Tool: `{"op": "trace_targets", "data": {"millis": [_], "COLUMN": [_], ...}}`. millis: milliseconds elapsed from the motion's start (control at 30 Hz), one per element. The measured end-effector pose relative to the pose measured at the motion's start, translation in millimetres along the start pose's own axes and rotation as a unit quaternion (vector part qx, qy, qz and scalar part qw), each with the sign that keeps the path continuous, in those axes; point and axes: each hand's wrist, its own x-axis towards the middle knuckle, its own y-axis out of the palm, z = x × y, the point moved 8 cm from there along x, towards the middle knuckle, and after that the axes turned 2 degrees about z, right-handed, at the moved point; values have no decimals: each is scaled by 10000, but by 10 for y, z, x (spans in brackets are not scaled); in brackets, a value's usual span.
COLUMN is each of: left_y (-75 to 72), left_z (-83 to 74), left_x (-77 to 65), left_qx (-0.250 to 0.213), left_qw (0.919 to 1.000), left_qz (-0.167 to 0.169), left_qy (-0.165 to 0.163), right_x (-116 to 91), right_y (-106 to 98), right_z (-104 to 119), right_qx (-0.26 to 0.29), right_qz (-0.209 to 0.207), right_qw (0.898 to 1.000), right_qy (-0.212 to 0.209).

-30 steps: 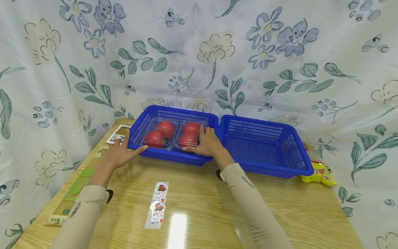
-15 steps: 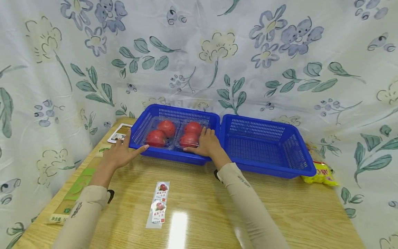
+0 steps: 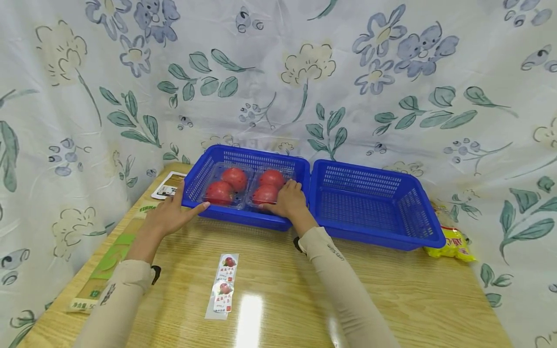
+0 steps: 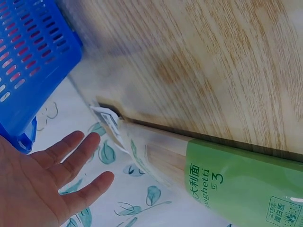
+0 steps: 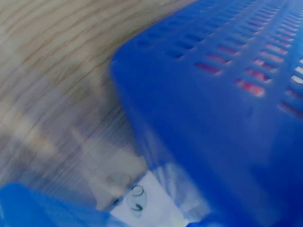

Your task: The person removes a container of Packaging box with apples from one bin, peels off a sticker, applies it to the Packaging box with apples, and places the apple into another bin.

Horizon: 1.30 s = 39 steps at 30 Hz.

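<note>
In the head view, two clear plastic clamshell boxes stand side by side in the left blue basket (image 3: 243,217). The left box (image 3: 237,200) and the right box (image 3: 280,171) each hold two round red fruits, like this fruit (image 3: 265,194). My right hand (image 3: 287,200) holds the right box at its right side, fingers bent over it and thumb at the front. My left hand (image 3: 171,215) rests at the basket's left front corner, thumb along the rim. The left wrist view shows that hand's fingers (image 4: 78,156) spread and straight. My right hand is out of sight in the right wrist view.
A second blue basket (image 3: 357,205) stands to the right, with nothing in it. Printed fruit stickers (image 3: 223,287) lie on the table (image 3: 278,270). A spaghetti pack (image 3: 109,261) and a white-framed card (image 3: 167,186) lie left; a yellow packet (image 3: 450,244) lies right.
My right hand's fingers have bent more and slid slightly toward me on the right box. The left hand stays at the basket corner. The head view has shifted slightly.
</note>
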Motion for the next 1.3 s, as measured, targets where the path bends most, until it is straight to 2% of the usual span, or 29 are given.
{"op": "trace_targets", "data": {"millis": [167, 267, 433, 467, 533, 567, 700, 800, 967, 1067, 1200, 1300], "left_y": [7, 18, 39, 43, 46, 48, 52, 56, 60, 59, 56, 59], "left_z": [-17, -8, 16, 20, 23, 24, 22, 26, 20, 13, 8, 8], "left_x": [-3, 4, 21, 25, 32, 34, 34, 33, 34, 36, 39, 38], "left_qx": [-83, -126, -192, -208, -235, -251, -315, -344, -382, -395, -409, -435], "left_qw": [10000, 9999, 9997, 9997, 9996, 9996, 9994, 9993, 9991, 9991, 9990, 9989], "left_qz": [38, 65, 123, 132, 135, 134, 148, 159, 148, 139, 123, 125], "left_qy": [30, 20, 7, 7, 10, 16, 45, 47, 73, 96, 119, 137], "right_x": [-2, 32, 87, 88, 78, 70, 33, 30, 69, 84, 96, 118], "right_y": [0, 20, 60, 69, 87, 100, 184, 241, 308, 327, 334, 347], "right_z": [14, 43, 35, 16, -28, -47, -101, -107, -123, -125, -117, -107], "right_qx": [653, 903, 1433, 1704, 2401, 2774, 4175, 4670, 5022, 5117, 5144, 5296], "right_qz": [293, 428, 363, 320, 222, 190, 322, 543, 728, 841, 942, 957], "right_qw": [9968, 9942, 9869, 9819, 9652, 9541, 8958, 8669, 8440, 8372, 8345, 8254], "right_qy": [358, 395, 640, 763, 1013, 1116, 1487, 1659, 1736, 1738, 1735, 1707]}}
